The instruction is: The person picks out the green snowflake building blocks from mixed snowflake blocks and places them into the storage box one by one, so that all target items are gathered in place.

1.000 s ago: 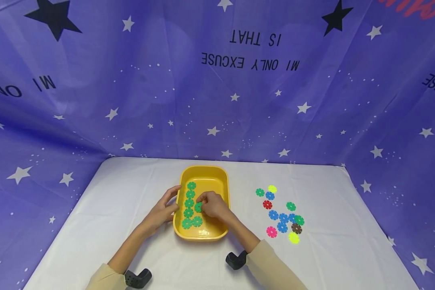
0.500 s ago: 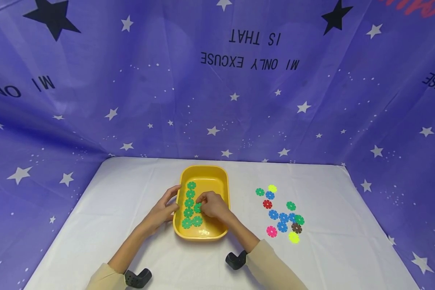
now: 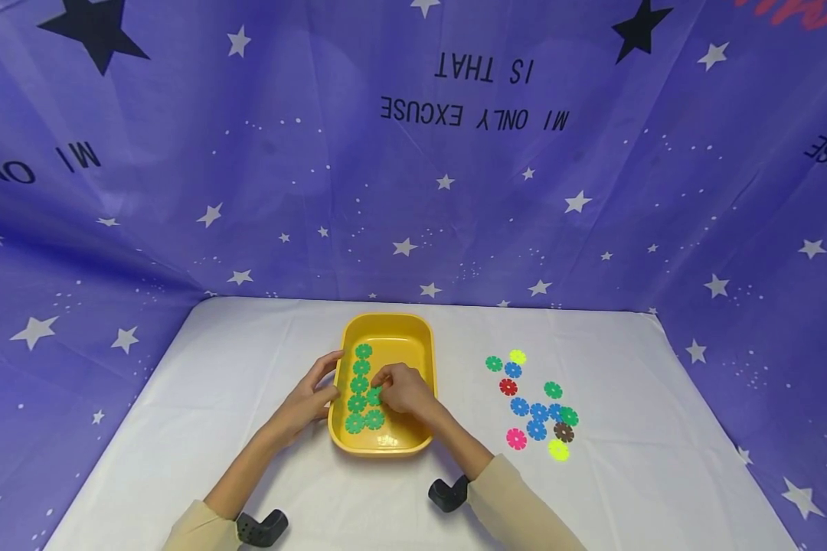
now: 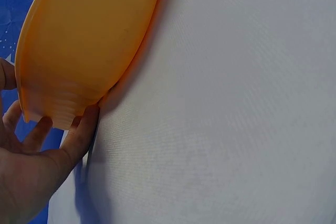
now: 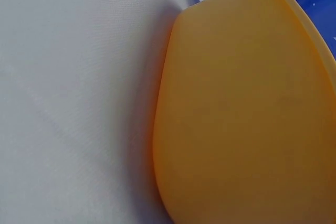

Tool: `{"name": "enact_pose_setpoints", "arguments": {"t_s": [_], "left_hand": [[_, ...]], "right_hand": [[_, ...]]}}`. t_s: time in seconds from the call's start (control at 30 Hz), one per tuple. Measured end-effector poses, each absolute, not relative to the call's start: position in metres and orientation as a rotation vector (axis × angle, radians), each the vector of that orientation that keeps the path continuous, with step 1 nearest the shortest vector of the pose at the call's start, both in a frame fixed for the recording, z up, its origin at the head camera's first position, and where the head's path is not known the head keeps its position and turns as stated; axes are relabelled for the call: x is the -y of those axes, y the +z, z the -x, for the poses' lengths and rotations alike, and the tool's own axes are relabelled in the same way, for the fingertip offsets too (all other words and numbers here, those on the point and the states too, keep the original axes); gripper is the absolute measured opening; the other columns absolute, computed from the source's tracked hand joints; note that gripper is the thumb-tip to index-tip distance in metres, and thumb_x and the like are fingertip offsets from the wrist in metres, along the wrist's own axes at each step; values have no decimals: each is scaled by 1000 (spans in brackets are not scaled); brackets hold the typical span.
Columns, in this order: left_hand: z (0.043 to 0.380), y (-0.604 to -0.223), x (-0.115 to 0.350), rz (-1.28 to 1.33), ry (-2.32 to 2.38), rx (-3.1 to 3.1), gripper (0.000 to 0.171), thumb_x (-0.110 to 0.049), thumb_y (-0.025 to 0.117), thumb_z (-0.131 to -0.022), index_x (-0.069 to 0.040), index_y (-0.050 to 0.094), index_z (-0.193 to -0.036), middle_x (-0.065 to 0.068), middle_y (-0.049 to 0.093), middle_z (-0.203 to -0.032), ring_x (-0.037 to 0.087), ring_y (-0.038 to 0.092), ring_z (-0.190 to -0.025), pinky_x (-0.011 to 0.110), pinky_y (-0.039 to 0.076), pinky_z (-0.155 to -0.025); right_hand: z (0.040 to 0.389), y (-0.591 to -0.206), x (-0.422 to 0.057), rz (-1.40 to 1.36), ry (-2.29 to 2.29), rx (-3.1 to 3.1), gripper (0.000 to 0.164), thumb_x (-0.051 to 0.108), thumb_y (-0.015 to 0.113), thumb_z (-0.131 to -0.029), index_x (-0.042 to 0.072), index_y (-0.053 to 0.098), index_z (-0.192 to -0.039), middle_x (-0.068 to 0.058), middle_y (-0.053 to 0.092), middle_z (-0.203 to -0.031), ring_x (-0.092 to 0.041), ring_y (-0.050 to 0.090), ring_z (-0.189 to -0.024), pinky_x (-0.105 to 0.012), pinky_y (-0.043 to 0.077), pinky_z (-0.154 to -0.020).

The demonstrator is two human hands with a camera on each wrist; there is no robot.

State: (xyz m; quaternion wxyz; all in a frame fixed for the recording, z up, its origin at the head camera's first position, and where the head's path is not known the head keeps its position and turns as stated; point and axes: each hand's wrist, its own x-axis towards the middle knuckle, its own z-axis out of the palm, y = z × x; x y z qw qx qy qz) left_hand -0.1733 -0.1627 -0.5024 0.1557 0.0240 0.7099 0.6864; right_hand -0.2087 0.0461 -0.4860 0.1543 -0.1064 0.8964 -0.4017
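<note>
On the white table stands a yellow tray [image 3: 400, 448]. Along its left inside lies a column of green interlocking snowflake discs [image 3: 361, 368], with another disc [image 3: 374, 419] to the right of the column's near end. My left hand [image 3: 306, 400] holds the tray's left side. In the left wrist view, that hand's fingers [image 4: 37, 134] rest against the outer wall. My right hand [image 3: 406, 389] is inside the tray and pinches a green snowflake disc [image 3: 374, 396] beside the column, partly hidden by the fingers. The right wrist view shows mostly the tray's outer wall [image 5: 247, 108].
Right of the tray lie loose snowflake discs: several blue [image 3: 538, 413], several green [image 3: 554, 390], two yellow [image 3: 559, 450], one red [image 3: 508, 387], one pink [image 3: 516, 438] and one brown [image 3: 563, 432]. A purple star-patterned cloth [image 3: 358, 222] hangs behind the table.
The green disc in my right hand has shifted slightly nearer to me, toward the disc at the tray's near end. My left hand and the tray hold their place.
</note>
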Motion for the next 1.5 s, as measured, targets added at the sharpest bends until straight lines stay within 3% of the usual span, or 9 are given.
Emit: {"name": "enact_pose_setpoints", "arguments": {"t_s": [0.37,0.6,0.7,0.9,1.07,1.23,1.37,1.5], "left_hand": [[174,-503,163,-85,1963,-2041,71,-2,52,-90,-21,29,-155,17,15,-163,46,38,-135,49,54,-92],[174,-504,163,-64,1961,-2047,72,-2,52,-90,-22,30,-155,16,15,-163,45,40,-134,49,53,-92],[174,-504,163,-67,1960,-2051,72,-3,53,-89,-22,31,-155,16,16,-162,45,40,-134,50,53,-92],[174,-504,163,-68,1957,-2057,72,-2,53,-89,-23,31,-154,16,17,-162,45,39,-135,50,53,-93],[174,-504,163,-72,1958,-2053,72,-1,53,-89,-22,31,-154,16,17,-162,45,40,-134,50,54,-91],[173,-503,163,-69,1961,-2052,72,-1,52,-89,-21,31,-155,16,18,-162,45,41,-133,49,54,-91],[173,-502,162,-67,1965,-2053,72,0,52,-88,-21,31,-155,16,18,-162,44,40,-134,49,54,-91],[173,-503,162,-59,1962,-2057,72,0,52,-89,-20,31,-155,16,18,-162,45,40,-134,48,54,-92]], "right_hand": [[208,-483,-47,355,-1182,-2591,15,-1,66,-84,6,74,-95,2,58,-73,-12,51,-64,-22,41,-54],[207,-466,-61,538,-1365,-2539,16,5,65,-89,3,73,-103,1,64,-81,-12,58,-69,-23,50,-61],[207,-455,-73,533,-1472,-2513,14,6,65,-92,4,72,-103,-4,69,-87,-14,62,-74,-26,54,-67],[217,-449,-115,417,-1698,-2524,11,1,66,-92,1,71,-102,-9,70,-90,-19,64,-75,-27,57,-67],[230,-458,-157,224,-1860,-2475,19,-2,64,-90,-7,68,-108,-13,68,-93,-34,66,-86,-32,60,-75],[240,-476,-197,60,-1880,-2473,26,2,65,-92,-9,65,-116,-18,66,-103,-27,65,-93,-40,59,-82],[245,-490,-221,-32,-1812,-2493,32,4,65,-93,-7,63,-123,-23,63,-117,-31,64,-99,-40,58,-83],[247,-503,-235,-136,-1659,-2561,35,8,66,-93,0,63,-127,-20,60,-127,-33,59,-110,-38,55,-90]]}}
